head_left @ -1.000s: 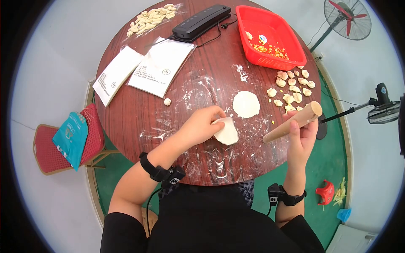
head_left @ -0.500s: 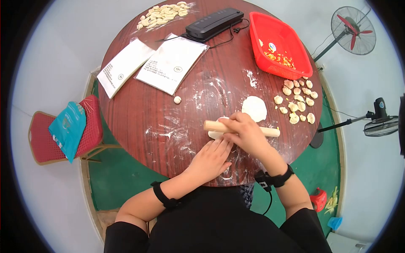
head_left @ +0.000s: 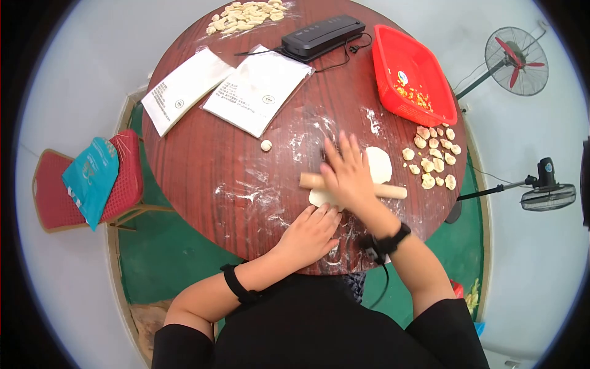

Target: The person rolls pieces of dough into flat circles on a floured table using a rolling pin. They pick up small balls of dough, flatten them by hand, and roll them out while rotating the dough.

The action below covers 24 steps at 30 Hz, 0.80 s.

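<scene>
My right hand (head_left: 349, 175) lies palm down across a wooden rolling pin (head_left: 389, 191), its fingers stretched out and apart, pointing away from me. Under the pin is a small flat dough wrapper (head_left: 319, 198), partly hidden by the pin and my hands. My left hand (head_left: 310, 234) rests flat on the table, fingertips touching the near edge of that wrapper. Just beyond the pin lies a larger round rolled dough sheet (head_left: 379, 165), its left part behind my right hand. A small dough ball (head_left: 266, 145) sits to the left.
Two plastic-wrapped white packs (head_left: 255, 92) lie near a black sealer-like device (head_left: 322, 38) with a cord. A red basket (head_left: 410, 114) holds orange bits. Small dough pieces (head_left: 433, 154) and a pile of dumpling-like pieces (head_left: 246, 17) rest on the floured round table (head_left: 184, 160).
My right hand has opened from its grip on the rolling pin to stretched fingers, its palm on the pin. My left hand stays beside the wrapper. The camera view has shifted slightly.
</scene>
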{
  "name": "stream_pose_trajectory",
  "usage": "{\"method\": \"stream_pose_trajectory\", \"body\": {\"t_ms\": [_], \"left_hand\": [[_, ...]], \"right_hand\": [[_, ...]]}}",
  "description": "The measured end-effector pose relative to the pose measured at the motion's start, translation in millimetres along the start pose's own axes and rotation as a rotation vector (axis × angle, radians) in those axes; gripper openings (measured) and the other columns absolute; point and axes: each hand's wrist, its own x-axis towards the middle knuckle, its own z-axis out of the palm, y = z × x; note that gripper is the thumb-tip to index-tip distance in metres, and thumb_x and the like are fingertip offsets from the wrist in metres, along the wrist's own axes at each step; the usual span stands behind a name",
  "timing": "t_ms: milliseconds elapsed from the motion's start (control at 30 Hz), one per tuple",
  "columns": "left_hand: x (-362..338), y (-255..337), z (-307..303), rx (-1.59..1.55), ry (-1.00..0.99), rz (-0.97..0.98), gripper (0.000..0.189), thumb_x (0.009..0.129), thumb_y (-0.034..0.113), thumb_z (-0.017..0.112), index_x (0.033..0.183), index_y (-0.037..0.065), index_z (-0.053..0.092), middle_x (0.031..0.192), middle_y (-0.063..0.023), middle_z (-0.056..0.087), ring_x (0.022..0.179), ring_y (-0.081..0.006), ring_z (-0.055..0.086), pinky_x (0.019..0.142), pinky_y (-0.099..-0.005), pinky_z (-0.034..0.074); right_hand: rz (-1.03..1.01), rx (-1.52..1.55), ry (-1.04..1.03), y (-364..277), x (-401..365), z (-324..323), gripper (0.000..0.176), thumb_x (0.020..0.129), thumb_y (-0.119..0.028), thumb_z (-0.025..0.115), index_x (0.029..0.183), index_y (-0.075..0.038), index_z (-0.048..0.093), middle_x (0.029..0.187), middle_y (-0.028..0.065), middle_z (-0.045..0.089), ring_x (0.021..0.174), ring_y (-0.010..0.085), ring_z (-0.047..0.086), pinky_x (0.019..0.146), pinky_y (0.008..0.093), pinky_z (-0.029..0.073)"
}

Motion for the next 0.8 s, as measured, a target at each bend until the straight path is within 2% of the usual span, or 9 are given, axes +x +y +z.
{"method": "stream_pose_trajectory", "body": {"t_ms": [133, 267, 333, 467, 533, 633, 733, 767, 800], "left_hand": [[-1.0, 0.6, 1.3, -0.075, -0.096, -0.031, 0.056, 0.085, 0.039, 0.061, 0.125, -0.001, 0.055, 0.131, -0.0154, 0.052, 0.127, -0.0279, 0.043, 0.106, -0.0406, 0.034], [-0.4, 3.3, 4.7, -0.014, 0.028, -0.001, 0.057, 0.083, 0.038, 0.063, 0.125, 0.000, 0.054, 0.131, -0.0156, 0.051, 0.126, -0.0289, 0.045, 0.104, -0.0422, 0.035], [-1.3, 2.5, 6.0, -0.020, 0.070, -0.006, 0.059, 0.081, 0.036, 0.066, 0.126, 0.000, 0.053, 0.131, -0.0154, 0.051, 0.124, -0.0295, 0.046, 0.103, -0.0432, 0.037], [-1.2, 2.1, 4.8, -0.035, 0.059, -0.010, 0.058, 0.081, 0.036, 0.066, 0.125, 0.000, 0.053, 0.130, -0.0151, 0.051, 0.125, -0.0291, 0.045, 0.104, -0.0434, 0.036], [-0.8, 1.6, 4.0, -0.053, 0.035, -0.022, 0.058, 0.081, 0.036, 0.066, 0.125, 0.000, 0.054, 0.129, -0.0150, 0.052, 0.125, -0.0290, 0.045, 0.104, -0.0433, 0.035], [-1.5, 0.5, 3.3, -0.091, -0.019, -0.017, 0.057, 0.081, 0.035, 0.066, 0.124, 0.000, 0.054, 0.129, -0.0148, 0.052, 0.126, -0.0289, 0.044, 0.104, -0.0430, 0.035], [-1.3, 2.1, 3.9, -0.062, -0.036, -0.018, 0.056, 0.081, 0.035, 0.066, 0.123, 0.000, 0.055, 0.129, -0.0148, 0.051, 0.125, -0.0286, 0.045, 0.103, -0.0425, 0.036], [-1.7, 2.2, 5.1, -0.042, 0.019, -0.013, 0.056, 0.081, 0.035, 0.066, 0.123, 0.000, 0.055, 0.130, -0.0149, 0.051, 0.125, -0.0287, 0.045, 0.103, -0.0427, 0.036], [-2.1, 2.5, 5.9, -0.022, 0.074, -0.012, 0.055, 0.080, 0.035, 0.066, 0.122, 0.001, 0.055, 0.130, -0.0149, 0.051, 0.125, -0.0288, 0.045, 0.103, -0.0429, 0.036]], "right_hand": [[-0.094, 0.021, -0.197, -14.8, -36.7, -21.8, 0.053, 0.095, -0.040, 0.044, 0.143, -0.016, 0.043, 0.152, 0.0178, 0.031, 0.141, 0.0372, 0.026, 0.111, 0.0583, 0.022], [-0.069, -0.032, -0.113, -3.5, 9.3, -6.9, 0.054, 0.095, -0.040, 0.045, 0.142, -0.014, 0.043, 0.151, 0.0181, 0.032, 0.141, 0.0365, 0.027, 0.111, 0.0565, 0.023], [0.040, -0.001, 0.054, 2.5, 31.1, 4.6, 0.056, 0.095, -0.041, 0.045, 0.143, -0.012, 0.042, 0.151, 0.0183, 0.032, 0.141, 0.0372, 0.027, 0.111, 0.0565, 0.023], [0.067, 0.048, 0.018, -2.5, 11.0, -0.1, 0.057, 0.095, -0.041, 0.044, 0.144, -0.011, 0.041, 0.151, 0.0189, 0.031, 0.141, 0.0377, 0.026, 0.111, 0.0558, 0.023], [0.015, 0.087, -0.133, -14.7, -19.9, -13.0, 0.059, 0.095, -0.043, 0.043, 0.145, -0.012, 0.039, 0.152, 0.0194, 0.030, 0.142, 0.0376, 0.025, 0.112, 0.0554, 0.022], [-0.025, 0.007, -0.202, -24.2, -38.6, -20.4, 0.060, 0.095, -0.044, 0.043, 0.145, -0.011, 0.038, 0.151, 0.0196, 0.031, 0.141, 0.0378, 0.026, 0.112, 0.0548, 0.022], [0.037, 0.048, -0.125, -19.4, -11.3, -7.8, 0.061, 0.095, -0.045, 0.043, 0.145, -0.011, 0.038, 0.150, 0.0205, 0.033, 0.141, 0.0384, 0.027, 0.112, 0.0547, 0.022], [0.073, 0.016, -0.115, -21.5, 3.5, -8.2, 0.057, 0.097, -0.042, 0.042, 0.144, -0.009, 0.041, 0.150, 0.0207, 0.033, 0.141, 0.0396, 0.027, 0.113, 0.0499, 0.021], [0.072, 0.015, -0.114, -13.1, 16.2, -0.1, 0.057, 0.097, -0.042, 0.042, 0.144, -0.009, 0.041, 0.150, 0.0207, 0.033, 0.141, 0.0396, 0.027, 0.113, 0.0499, 0.021]]}}
